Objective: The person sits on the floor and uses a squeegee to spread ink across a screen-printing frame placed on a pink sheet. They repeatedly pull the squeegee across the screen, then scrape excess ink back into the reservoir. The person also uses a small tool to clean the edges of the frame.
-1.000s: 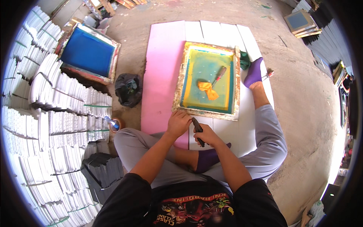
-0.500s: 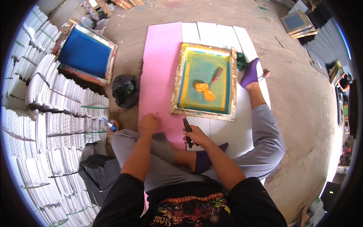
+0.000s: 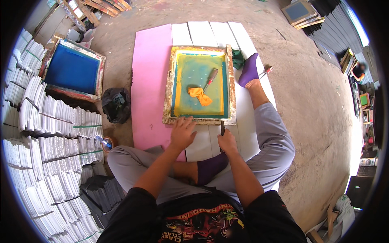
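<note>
A screen-printing frame (image 3: 167, 97) of paint-stained wood lies flat in front of me, its mesh green with yellow and blue borders. My left hand (image 3: 183, 133) is open, fingers spread at the frame's near edge, apparently touching it. Closed around black pliers (image 3: 222, 128), my right hand (image 3: 227, 141) is near the frame's lower right corner; the fingers hide most of the tool. On the mesh rest a screwdriver (image 3: 212, 74) with a dark red handle and a crumpled orange cloth (image 3: 199, 96).
Under the frame are a pink sheet (image 3: 150, 65) and white boards (image 3: 204, 139). A green cloth (image 3: 238, 59) and red-handled tool (image 3: 267, 70) lie near my purple-socked foot. Leftward are a black plastic bag (image 3: 116, 106), blue screen (image 3: 73, 67), tape roll (image 3: 109, 143) and stacked white bundles (image 3: 52, 150).
My left hand has moved from the pink sheet to the frame's near edge and opened. The right hand has carried the pliers toward the frame's lower right corner. The view has shifted.
</note>
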The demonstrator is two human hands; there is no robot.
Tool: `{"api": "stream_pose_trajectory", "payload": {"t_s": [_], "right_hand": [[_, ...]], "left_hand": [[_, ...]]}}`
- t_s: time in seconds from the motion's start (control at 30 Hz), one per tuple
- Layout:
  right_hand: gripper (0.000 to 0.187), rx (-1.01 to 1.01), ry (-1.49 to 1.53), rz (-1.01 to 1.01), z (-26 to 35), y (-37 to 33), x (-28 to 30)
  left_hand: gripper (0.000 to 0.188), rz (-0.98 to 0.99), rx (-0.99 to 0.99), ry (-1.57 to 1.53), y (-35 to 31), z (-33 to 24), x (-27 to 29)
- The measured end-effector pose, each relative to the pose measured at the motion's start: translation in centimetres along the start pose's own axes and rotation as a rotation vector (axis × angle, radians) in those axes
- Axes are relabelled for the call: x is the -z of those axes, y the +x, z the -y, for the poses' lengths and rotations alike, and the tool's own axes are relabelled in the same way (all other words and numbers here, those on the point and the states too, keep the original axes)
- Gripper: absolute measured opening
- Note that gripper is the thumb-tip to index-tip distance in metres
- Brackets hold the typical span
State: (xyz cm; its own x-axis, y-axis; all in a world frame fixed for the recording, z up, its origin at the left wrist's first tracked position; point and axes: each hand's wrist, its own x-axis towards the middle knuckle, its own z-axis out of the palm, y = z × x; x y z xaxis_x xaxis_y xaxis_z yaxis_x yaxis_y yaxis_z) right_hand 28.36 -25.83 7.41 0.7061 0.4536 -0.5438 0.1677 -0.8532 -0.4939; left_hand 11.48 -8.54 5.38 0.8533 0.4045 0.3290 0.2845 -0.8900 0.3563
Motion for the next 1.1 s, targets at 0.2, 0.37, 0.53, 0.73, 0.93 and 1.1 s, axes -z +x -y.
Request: {"api": "stream_pose_trajectory", "payload": {"t_s": [0.2, 0.37, 0.53, 0.73, 0.93, 1.1], "right_hand": [[0.038, 0.008, -0.073, -0.027, 0.7, 0.2, -0.4], [0.036, -0.010, -0.091, -0.036, 0.9, 0.4, -0.9], [0.035, -0.051, -0.100, -0.057, 1.9, 0.0, -0.6], [0.037, -0.050, -0.177, -0.048, 2.3, -0.4, 0.5], [0.034, -0.020, -0.116, -0.035, 1.0, 0.5, 0.6], [0.023, -0.002, 0.213, 0.009, -2.4, 2.4, -1.3]], "left_hand": [[0.054, 0.087, 0.057, 0.003, 0.8, -3.4, -1.5], [0.055, 0.078, 0.063, 0.006, 0.7, -3.5, -1.6], [0.052, 0.041, 0.059, -0.020, 0.7, -3.3, -1.7], [0.048, 0.024, 0.085, -0.035, 0.8, -3.5, -2.1], [0.041, -0.031, 0.086, -0.034, 0.9, -3.2, -2.5], [0.040, -0.048, 0.069, -0.009, 1.2, -3.1, -2.3]]}}
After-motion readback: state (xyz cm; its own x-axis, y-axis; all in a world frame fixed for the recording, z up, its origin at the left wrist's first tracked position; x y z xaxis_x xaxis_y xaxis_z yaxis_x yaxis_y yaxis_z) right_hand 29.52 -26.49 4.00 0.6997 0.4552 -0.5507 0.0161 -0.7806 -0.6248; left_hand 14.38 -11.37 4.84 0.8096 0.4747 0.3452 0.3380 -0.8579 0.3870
